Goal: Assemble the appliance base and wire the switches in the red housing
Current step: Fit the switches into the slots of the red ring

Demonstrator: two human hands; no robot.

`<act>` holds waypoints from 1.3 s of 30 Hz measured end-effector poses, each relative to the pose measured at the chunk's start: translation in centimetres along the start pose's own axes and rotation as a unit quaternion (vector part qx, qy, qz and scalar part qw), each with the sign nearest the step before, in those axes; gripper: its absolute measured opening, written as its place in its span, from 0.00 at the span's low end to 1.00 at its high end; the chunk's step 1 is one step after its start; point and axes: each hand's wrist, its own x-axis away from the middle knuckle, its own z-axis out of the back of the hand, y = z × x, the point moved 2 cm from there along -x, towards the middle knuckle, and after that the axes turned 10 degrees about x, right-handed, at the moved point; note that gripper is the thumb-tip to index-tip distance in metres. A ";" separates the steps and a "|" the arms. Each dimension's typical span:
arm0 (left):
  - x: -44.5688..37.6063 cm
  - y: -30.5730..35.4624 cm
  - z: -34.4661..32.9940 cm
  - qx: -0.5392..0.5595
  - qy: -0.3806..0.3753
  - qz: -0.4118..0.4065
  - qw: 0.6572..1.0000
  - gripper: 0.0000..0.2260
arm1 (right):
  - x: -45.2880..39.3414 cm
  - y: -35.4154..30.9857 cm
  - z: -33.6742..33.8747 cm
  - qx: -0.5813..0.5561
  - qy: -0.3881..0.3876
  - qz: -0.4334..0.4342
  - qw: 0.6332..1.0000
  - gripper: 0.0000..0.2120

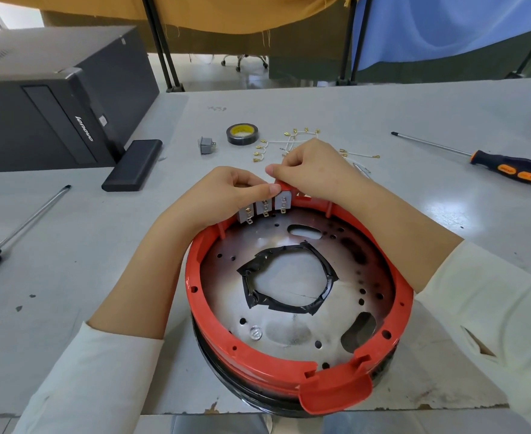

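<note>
Tabletop [383, 114]: both thumbs pinch rightmost switch [282, 200] (housing's [226, 346] far rim).

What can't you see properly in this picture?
- Head view: the far rim of the round red plastic housing, hidden behind both hands: left hand, right hand.
- Black-handled screwdriver, handle cut off by the left edge.
- Small brass wire terminals, too small to count.

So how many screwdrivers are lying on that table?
2. An orange-and-black screwdriver lies at the far right; a black-handled screwdriver lies at the left edge, partly cut off. Others may be out of view.
</note>
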 end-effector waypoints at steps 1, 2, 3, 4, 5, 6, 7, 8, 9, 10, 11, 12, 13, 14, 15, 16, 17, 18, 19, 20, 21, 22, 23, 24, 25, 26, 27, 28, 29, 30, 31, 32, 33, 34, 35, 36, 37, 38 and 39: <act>-0.1 0.0 0.2 0.001 -0.008 0.008 1.000 0.14 | -0.2 0.0 -0.1 0.000 -0.004 -0.001 1.000 0.20; -0.2 -0.1 0.5 -0.001 -0.016 0.018 1.000 0.17 | -0.5 -0.1 -0.2 -0.001 -0.009 0.000 1.000 0.20; -0.4 -0.2 0.8 0.000 -0.025 0.032 0.999 0.21 | -0.7 -0.1 -0.3 -0.004 -0.016 0.001 1.000 0.20; -0.7 -0.4 1.4 0.014 -0.030 0.047 0.998 0.24 | -1.0 -0.2 -0.4 -0.005 -0.023 0.003 1.000 0.21; -1.3 -0.7 1.9 0.043 -0.025 0.054 0.997 0.23 | -1.3 -0.3 -0.5 -0.002 -0.031 0.007 1.000 0.21; -2.1 -1.1 2.5 0.078 -0.002 0.054 0.996 0.18 | -1.6 -0.4 -0.6 0.005 -0.038 0.012 0.999 0.22; -3.1 -1.6 3.3 0.100 0.045 0.050 0.993 0.12 | -1.9 -0.5 -0.7 0.014 -0.045 0.018 0.999 0.22; -4.1 -2.2 4.0 0.092 0.108 0.046 0.989 0.08 | -2.2 -0.5 -0.8 0.023 -0.051 0.025 0.998 0.22; -5.3 -3.1 4.8 0.052 0.166 0.043 0.984 0.07 | -2.6 -0.6 -0.8 0.031 -0.055 0.033 0.997 0.22; -6.4 -4.0 5.4 -0.002 0.204 0.042 0.978 0.10 | -2.9 -0.6 -0.8 0.037 -0.059 0.041 0.997 0.21; -7.5 -4.8 5.9 -0.058 0.222 0.043 0.972 0.12 | -3.2 -0.6 -0.9 0.040 -0.061 0.048 0.996 0.19; -8.5 -5.6 6.3 -0.105 0.229 0.045 0.967 0.15 | -3.5 -0.7 -1.0 0.041 -0.064 0.054 0.996 0.18; -9.5 -6.2 6.7 -0.139 0.231 0.046 0.962 0.17 | -3.9 -0.6 -1.1 0.041 -0.065 0.060 0.995 0.18; -10.5 -6.6 7.0 -0.160 0.230 0.049 0.959 0.20 | -4.2 -0.6 -1.2 0.039 -0.066 0.064 0.995 0.19; -11.3 -6.9 7.3 -0.177 0.227 0.053 0.956 0.22 | -4.4 -0.5 -1.3 0.038 -0.067 0.068 0.995 0.19; -12.1 -7.1 7.5 -0.195 0.220 0.056 0.954 0.24 | -4.6 -0.4 -1.4 0.035 -0.069 0.072 0.994 0.19; -12.8 -7.1 7.7 -0.218 0.209 0.059 0.951 0.26 | -4.8 -0.3 -1.4 0.031 -0.070 0.074 0.994 0.19; -13.4 -7.1 7.8 -0.240 0.198 0.058 0.949 0.27 | -4.9 -0.3 -1.5 0.027 -0.072 0.075 0.994 0.19; -13.8 -7.1 7.9 -0.261 0.187 0.054 0.945 0.27 | -5.0 -0.2 -1.5 0.020 -0.073 0.075 0.994 0.19; -14.1 -7.1 7.9 -0.277 0.182 0.048 0.942 0.25 | -5.0 -0.1 -1.5 0.012 -0.075 0.073 0.994 0.19; -14.3 -7.1 8.0 -0.286 0.183 0.041 0.940 0.24 | -5.0 0.0 -1.6 0.004 -0.078 0.071 0.994 0.19; -14.4 -7.0 7.9 -0.287 0.188 0.033 0.939 0.22 | -5.0 0.0 -1.5 -0.003 -0.082 0.067 0.994 0.18; -14.3 -6.9 7.8 -0.282 0.195 0.026 0.939 0.21 | -4.9 -0.1 -1.5 -0.009 -0.087 0.062 0.994 0.17; -14.1 -6.8 7.6 -0.273 0.201 0.021 0.941 0.20 | -4.9 -0.1 -1.3 -0.016 -0.093 0.056 0.994 0.16; -13.7 -6.6 7.4 -0.254 0.207 0.016 0.944 0.19 | -4.8 -0.2 -1.2 -0.026 -0.098 0.050 0.994 0.15; -13.2 -6.3 7.2 -0.223 0.216 0.011 0.950 0.18 | -4.8 -0.3 -1.1 -0.036 -0.102 0.044 0.993 0.15; -12.5 -5.9 6.9 -0.180 0.224 0.005 0.958 0.17 | -4.7 -0.3 -0.9 -0.046 -0.104 0.038 0.993 0.14; -11.7 -5.4 6.6 -0.132 0.225 -0.005 0.965 0.16 | -4.6 -0.3 -0.9 -0.053 -0.106 0.031 0.993 0.14; -10.8 -4.8 6.3 -0.086 0.216 -0.020 0.972 0.15 | -4.4 -0.4 -0.8 -0.062 -0.109 0.021 0.992 0.14; -9.8 -4.1 5.8 -0.049 0.200 -0.036 0.978 0.14 | -4.3 -0.4 -0.9 -0.077 -0.113 0.010 0.991 0.14; -8.6 -3.3 5.4 -0.022 0.182 -0.053 0.982 0.13 | -4.1 -0.5 -0.9 -0.096 -0.118 -0.002 0.988 0.14; -7.4 -2.6 4.9 -0.005 0.163 -0.067 0.984 0.13 | -3.9 -0.6 -1.0 -0.116 -0.121 -0.014 0.986 0.14; -6.2 -1.8 4.3 0.010 0.144 -0.079 0.986 0.13 | -3.8 -0.7 -1.0 -0.129 -0.119 -0.028 0.984 0.14; -5.2 -1.1 3.8 0.027 0.126 -0.087 0.988 0.13 | -3.7 -0.9 -0.9 -0.130 -0.110 -0.041 0.984 0.14; -4.3 -0.6 3.3 0.043 0.108 -0.090 0.989 0.14 | -3.6 -0.9 -0.6 -0.126 -0.096 -0.053 0.986 0.14; -3.6 -0.1 2.8 0.057 0.093 -0.090 0.990 0.15 | -3.4 -1.0 -0.2 -0.121 -0.082 -0.063 0.987 0.14; -3.0 0.4 2.4 0.066 0.080 -0.091 0.990 0.15 | -3.2 -1.0 0.4 -0.120 -0.071 -0.070 0.988 0.14; -2.5 0.8 1.9 0.070 0.071 -0.094 0.991 0.16 | -2.8 -1.0 1.0 -0.125 -0.068 -0.077 0.987 0.14; -2.2 1.2 1.6 0.070 0.062 -0.101 0.990 0.18 | -2.4 -1.0 1.5 -0.133 -0.069 -0.083 0.985 0.16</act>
